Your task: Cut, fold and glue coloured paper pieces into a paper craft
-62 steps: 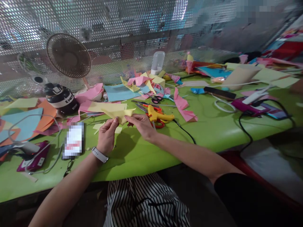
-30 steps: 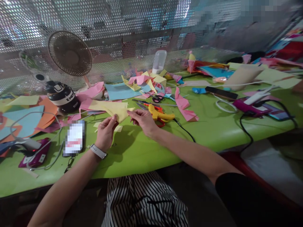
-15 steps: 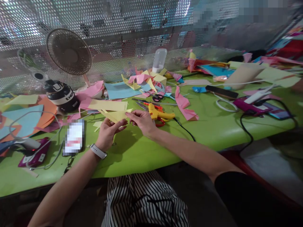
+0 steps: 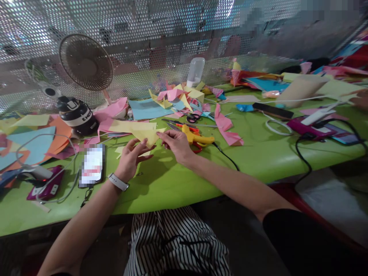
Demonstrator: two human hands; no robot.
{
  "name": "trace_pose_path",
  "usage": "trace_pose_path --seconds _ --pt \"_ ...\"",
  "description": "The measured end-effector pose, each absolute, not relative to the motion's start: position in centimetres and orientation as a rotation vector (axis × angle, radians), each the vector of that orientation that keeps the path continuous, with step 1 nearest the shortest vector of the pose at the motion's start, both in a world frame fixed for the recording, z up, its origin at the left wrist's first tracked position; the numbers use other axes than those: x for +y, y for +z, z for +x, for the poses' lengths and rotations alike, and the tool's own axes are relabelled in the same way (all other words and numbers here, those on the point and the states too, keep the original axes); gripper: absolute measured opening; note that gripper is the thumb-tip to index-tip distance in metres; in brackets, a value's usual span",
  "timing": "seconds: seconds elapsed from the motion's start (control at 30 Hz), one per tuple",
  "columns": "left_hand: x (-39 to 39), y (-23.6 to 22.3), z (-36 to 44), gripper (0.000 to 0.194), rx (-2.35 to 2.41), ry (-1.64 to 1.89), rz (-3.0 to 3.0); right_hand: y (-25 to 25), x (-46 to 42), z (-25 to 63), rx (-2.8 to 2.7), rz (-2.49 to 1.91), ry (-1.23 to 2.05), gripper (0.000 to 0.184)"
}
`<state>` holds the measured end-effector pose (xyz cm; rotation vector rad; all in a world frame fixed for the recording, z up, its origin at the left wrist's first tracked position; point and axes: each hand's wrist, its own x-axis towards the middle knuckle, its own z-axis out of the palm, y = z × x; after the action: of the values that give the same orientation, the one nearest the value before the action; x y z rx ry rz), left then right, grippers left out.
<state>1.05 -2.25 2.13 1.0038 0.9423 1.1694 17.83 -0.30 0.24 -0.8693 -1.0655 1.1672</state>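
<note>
A small piece of yellow paper (image 4: 150, 137), roughly triangular, is held up above the green table between both hands. My left hand (image 4: 132, 156) grips its lower left part between thumb and fingers, with the other fingers spread behind. My right hand (image 4: 177, 145) pinches the paper's right corner between thumb and forefinger. Just right of that hand lies a yellow glue gun (image 4: 198, 137) with a black cord. Scissors with orange-red handles (image 4: 189, 127) lie beside it, partly hidden. Pale yellow scraps rest under my left fingers.
A phone (image 4: 92, 165) and a purple power strip (image 4: 48, 184) lie on the left. Behind them stand a black bottle (image 4: 77, 117) and a fan (image 4: 86, 63). Coloured paper covers the back, with black-handled scissors (image 4: 193, 118) and a pink strip (image 4: 227, 126). Another power strip (image 4: 312, 128) sits right.
The yellow paper has been turned and shifted between my fingers, and now shows as a flatter triangle. My left fingers have spread. At the far right edge a blurred hand has appeared.
</note>
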Motion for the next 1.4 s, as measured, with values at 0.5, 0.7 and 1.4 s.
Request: trace_pose_path --seconds 0.5,0.7,1.4 --pt "-2.0 1.4 1.1 0.043 0.961 1.160 1.132 0.0 -0.4 17.6 -1.238 -0.961 1.243 0.047" --pt "-2.2 1.7 1.1 0.045 0.959 1.094 1.142 -0.3 -0.4 17.5 -1.226 -0.910 1.257 0.044" --pt "-1.8 1.5 0.9 0.042 0.960 1.114 1.174 0.2 -0.6 17.8 -1.289 -0.888 1.208 0.043"
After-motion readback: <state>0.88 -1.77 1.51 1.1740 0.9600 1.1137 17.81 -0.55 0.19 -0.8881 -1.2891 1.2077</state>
